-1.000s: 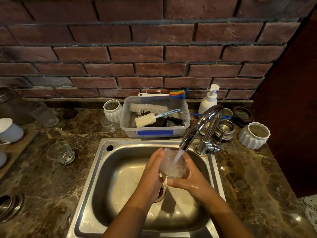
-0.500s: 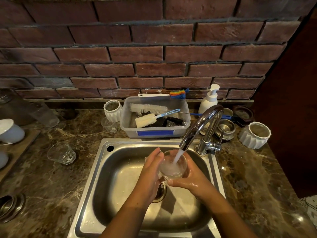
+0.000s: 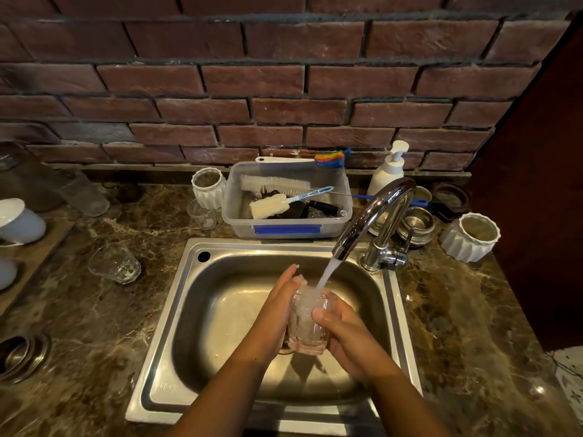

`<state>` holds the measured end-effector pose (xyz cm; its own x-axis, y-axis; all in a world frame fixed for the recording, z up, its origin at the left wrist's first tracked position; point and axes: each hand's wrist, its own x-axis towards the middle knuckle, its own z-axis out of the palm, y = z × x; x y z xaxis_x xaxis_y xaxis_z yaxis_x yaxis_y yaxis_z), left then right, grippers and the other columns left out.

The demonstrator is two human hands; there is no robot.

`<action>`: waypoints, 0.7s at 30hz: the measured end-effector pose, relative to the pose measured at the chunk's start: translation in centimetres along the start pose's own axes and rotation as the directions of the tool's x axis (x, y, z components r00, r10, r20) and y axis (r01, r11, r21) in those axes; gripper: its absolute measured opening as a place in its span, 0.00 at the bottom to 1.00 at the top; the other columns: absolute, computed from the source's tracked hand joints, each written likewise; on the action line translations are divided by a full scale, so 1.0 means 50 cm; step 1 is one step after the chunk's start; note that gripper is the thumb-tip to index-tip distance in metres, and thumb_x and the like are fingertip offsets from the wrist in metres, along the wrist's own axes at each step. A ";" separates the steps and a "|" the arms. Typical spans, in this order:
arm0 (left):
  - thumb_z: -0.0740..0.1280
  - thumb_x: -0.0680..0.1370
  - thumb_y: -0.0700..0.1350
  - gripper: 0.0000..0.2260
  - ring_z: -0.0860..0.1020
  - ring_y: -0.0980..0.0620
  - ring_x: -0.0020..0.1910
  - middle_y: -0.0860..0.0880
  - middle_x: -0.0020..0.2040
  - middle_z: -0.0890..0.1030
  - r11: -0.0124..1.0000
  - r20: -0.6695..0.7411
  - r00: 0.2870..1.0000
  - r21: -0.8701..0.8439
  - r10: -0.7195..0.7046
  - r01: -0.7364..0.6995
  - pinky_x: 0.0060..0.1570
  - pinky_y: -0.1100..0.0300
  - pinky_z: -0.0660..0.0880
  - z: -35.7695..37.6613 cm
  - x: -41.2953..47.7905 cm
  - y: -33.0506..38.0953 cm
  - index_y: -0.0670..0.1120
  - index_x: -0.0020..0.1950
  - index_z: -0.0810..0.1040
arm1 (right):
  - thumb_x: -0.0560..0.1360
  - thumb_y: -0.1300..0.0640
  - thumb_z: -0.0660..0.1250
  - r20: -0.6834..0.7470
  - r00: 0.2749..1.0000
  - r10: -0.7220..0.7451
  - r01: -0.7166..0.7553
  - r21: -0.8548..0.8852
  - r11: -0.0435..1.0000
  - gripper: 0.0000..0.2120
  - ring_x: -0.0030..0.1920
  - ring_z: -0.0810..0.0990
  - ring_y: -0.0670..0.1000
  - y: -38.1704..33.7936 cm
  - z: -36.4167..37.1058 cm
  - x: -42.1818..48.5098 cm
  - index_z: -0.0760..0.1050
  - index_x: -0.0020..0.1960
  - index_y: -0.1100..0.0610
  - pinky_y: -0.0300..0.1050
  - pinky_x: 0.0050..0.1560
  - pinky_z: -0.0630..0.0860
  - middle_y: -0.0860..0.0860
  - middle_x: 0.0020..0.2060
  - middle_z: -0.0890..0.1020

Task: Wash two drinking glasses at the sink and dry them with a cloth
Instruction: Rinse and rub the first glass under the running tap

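Under faucet [image 3: 362, 220] stream, right hand [image 3: 345, 337] wraps drinking glass [image 3: 307, 324]; left hand [image 3: 277, 305] presses its side, fingers straight. Wet, so likely slick and brittle: grip low round the body.

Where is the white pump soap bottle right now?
In the head view, the white pump soap bottle stands back right against the brick wall, behind the chrome tap and right of the clear plastic tub.

A glass [image 3: 307, 320] sits over the sink [image 3: 220, 310] under the tap [image 3: 375, 216]; another glass [image 3: 114, 263] stands left on the tabletop [image 3: 79, 326].
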<state>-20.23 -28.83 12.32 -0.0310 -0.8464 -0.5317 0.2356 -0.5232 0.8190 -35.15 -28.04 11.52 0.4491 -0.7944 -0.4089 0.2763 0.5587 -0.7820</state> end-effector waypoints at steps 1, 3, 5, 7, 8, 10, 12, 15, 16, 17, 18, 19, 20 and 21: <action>0.62 0.82 0.58 0.18 0.79 0.51 0.64 0.51 0.72 0.73 1.000 -0.001 1.000 0.010 -0.022 0.022 0.53 0.56 0.80 -0.003 0.002 -0.008 0.67 0.72 0.69 | 0.71 0.56 0.74 -0.006 1.000 0.030 -0.029 0.063 0.998 0.30 0.63 0.81 0.60 0.007 0.003 -0.004 0.70 0.71 0.57 0.54 0.57 0.81 0.60 0.62 0.82; 0.58 0.83 0.58 0.20 0.79 0.50 0.64 0.51 0.74 0.72 0.998 -0.008 0.998 0.025 -0.054 0.054 0.54 0.54 0.79 -0.012 0.005 -0.027 0.65 0.76 0.64 | 0.72 0.56 0.73 -0.012 0.996 0.083 -0.080 0.160 0.984 0.28 0.61 0.82 0.61 0.021 0.009 -0.012 0.71 0.70 0.58 0.54 0.53 0.82 0.61 0.61 0.82; 0.57 0.84 0.58 0.21 0.80 0.48 0.63 0.50 0.71 0.75 0.995 -0.019 0.995 0.020 -0.095 0.095 0.58 0.52 0.78 -0.017 0.003 -0.044 0.62 0.78 0.63 | 0.74 0.55 0.72 -0.017 0.990 0.142 -0.135 0.215 0.967 0.24 0.58 0.84 0.61 0.035 0.016 -0.019 0.74 0.68 0.59 0.56 0.50 0.83 0.62 0.59 0.83; 0.56 0.83 0.60 0.21 0.82 0.44 0.60 0.46 0.65 0.81 0.987 -0.018 0.987 -0.007 -0.162 0.162 0.63 0.46 0.77 -0.020 -0.004 -0.057 0.57 0.76 0.68 | 0.74 0.55 0.70 -0.018 0.978 0.209 -0.197 0.273 0.942 0.21 0.56 0.84 0.63 0.047 0.023 -0.025 0.77 0.65 0.61 0.59 0.51 0.83 0.64 0.57 0.84; 0.56 0.83 0.62 0.23 0.83 0.42 0.59 0.43 0.61 0.84 0.981 -0.012 0.981 -0.005 -0.194 0.194 0.65 0.43 0.76 -0.019 -0.009 -0.061 0.53 0.73 0.72 | 0.73 0.55 0.70 -0.022 0.971 0.239 -0.222 0.299 0.928 0.21 0.54 0.85 0.64 0.054 0.024 -0.026 0.78 0.63 0.62 0.61 0.52 0.83 0.65 0.56 0.84; 0.56 0.82 0.63 0.26 0.83 0.38 0.58 0.39 0.58 0.85 0.973 -0.013 0.973 -0.004 -0.230 0.230 0.66 0.41 0.75 -0.019 -0.021 -0.067 0.46 0.68 0.77 | 0.71 0.52 0.71 -0.048 0.958 0.282 -0.252 0.325 0.912 0.20 0.51 0.85 0.63 0.064 0.027 -0.030 0.80 0.60 0.61 0.63 0.52 0.81 0.64 0.53 0.85; 0.57 0.83 0.63 0.28 0.84 0.37 0.52 0.37 0.53 0.85 0.965 -0.033 0.964 -0.009 -0.264 0.264 0.61 0.44 0.79 -0.020 -0.032 -0.073 0.40 0.63 0.79 | 0.71 0.50 0.71 -0.068 0.937 0.341 -0.301 0.333 0.894 0.22 0.52 0.84 0.63 0.071 0.029 -0.034 0.80 0.61 0.59 0.65 0.56 0.79 0.63 0.52 0.85; 0.58 0.82 0.60 0.22 0.82 0.45 0.36 0.43 0.38 0.83 0.931 -0.035 0.932 -0.076 -0.361 0.358 0.42 0.54 0.80 -0.023 -0.045 -0.080 0.42 0.53 0.79 | 0.72 0.47 0.69 -0.065 0.903 0.426 -0.384 0.324 0.865 0.27 0.54 0.83 0.64 0.080 0.036 -0.039 0.77 0.67 0.60 0.64 0.57 0.79 0.64 0.53 0.84; 0.58 0.82 0.60 0.20 0.81 0.46 0.35 0.44 0.38 0.81 0.921 -0.044 0.922 -0.086 -0.384 0.379 0.41 0.56 0.78 -0.023 -0.046 -0.082 0.43 0.52 0.77 | 0.72 0.47 0.69 -0.057 0.896 0.440 -0.401 0.322 0.858 0.29 0.53 0.83 0.63 0.082 0.037 -0.040 0.76 0.68 0.61 0.63 0.56 0.79 0.63 0.52 0.84; 0.59 0.81 0.59 0.19 0.79 0.46 0.35 0.44 0.38 0.79 0.918 -0.064 0.917 -0.092 -0.393 0.387 0.42 0.55 0.76 -0.022 -0.048 -0.085 0.44 0.52 0.76 | 0.71 0.46 0.69 -0.048 0.891 0.452 -0.415 0.322 0.851 0.30 0.52 0.83 0.63 0.083 0.038 -0.041 0.75 0.68 0.62 0.63 0.56 0.80 0.63 0.51 0.84; 0.60 0.80 0.59 0.17 0.78 0.46 0.36 0.44 0.39 0.78 0.918 -0.082 0.916 -0.097 -0.392 0.384 0.43 0.54 0.75 -0.020 -0.051 -0.087 0.45 0.52 0.75 | 0.71 0.46 0.69 -0.042 0.888 0.459 -0.422 0.326 0.846 0.31 0.52 0.83 0.63 0.083 0.039 -0.044 0.74 0.69 0.61 0.63 0.55 0.80 0.62 0.51 0.84; 0.60 0.78 0.58 0.16 0.77 0.46 0.37 0.44 0.40 0.76 0.919 -0.079 0.917 -0.103 -0.390 0.382 0.43 0.54 0.74 -0.019 -0.054 -0.089 0.45 0.52 0.74 | 0.71 0.47 0.69 -0.038 0.887 0.461 -0.423 0.335 0.842 0.31 0.52 0.83 0.63 0.082 0.042 -0.047 0.74 0.70 0.61 0.62 0.53 0.81 0.62 0.52 0.83; 0.61 0.78 0.57 0.15 0.76 0.46 0.37 0.45 0.40 0.76 0.918 -0.074 0.918 -0.108 -0.390 0.381 0.43 0.54 0.73 -0.018 -0.056 -0.089 0.46 0.51 0.74 | 0.71 0.47 0.69 -0.038 0.887 0.460 -0.420 0.346 0.839 0.31 0.53 0.83 0.63 0.081 0.044 -0.049 0.74 0.70 0.60 0.62 0.52 0.82 0.62 0.54 0.83; 0.61 0.78 0.57 0.14 0.76 0.46 0.37 0.45 0.39 0.76 0.918 -0.067 0.919 -0.112 -0.389 0.381 0.43 0.54 0.74 -0.018 -0.059 -0.089 0.46 0.50 0.75 | 0.71 0.47 0.70 -0.039 0.888 0.458 -0.416 0.357 0.837 0.31 0.54 0.82 0.63 0.082 0.045 -0.052 0.74 0.71 0.59 0.62 0.50 0.83 0.62 0.55 0.83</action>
<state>-20.34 -23.92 10.03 -0.0555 -0.5671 -0.8218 0.3136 -0.7913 0.5249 -33.26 -23.15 10.43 0.4921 -0.4591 -0.7396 0.3479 0.8825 -0.3164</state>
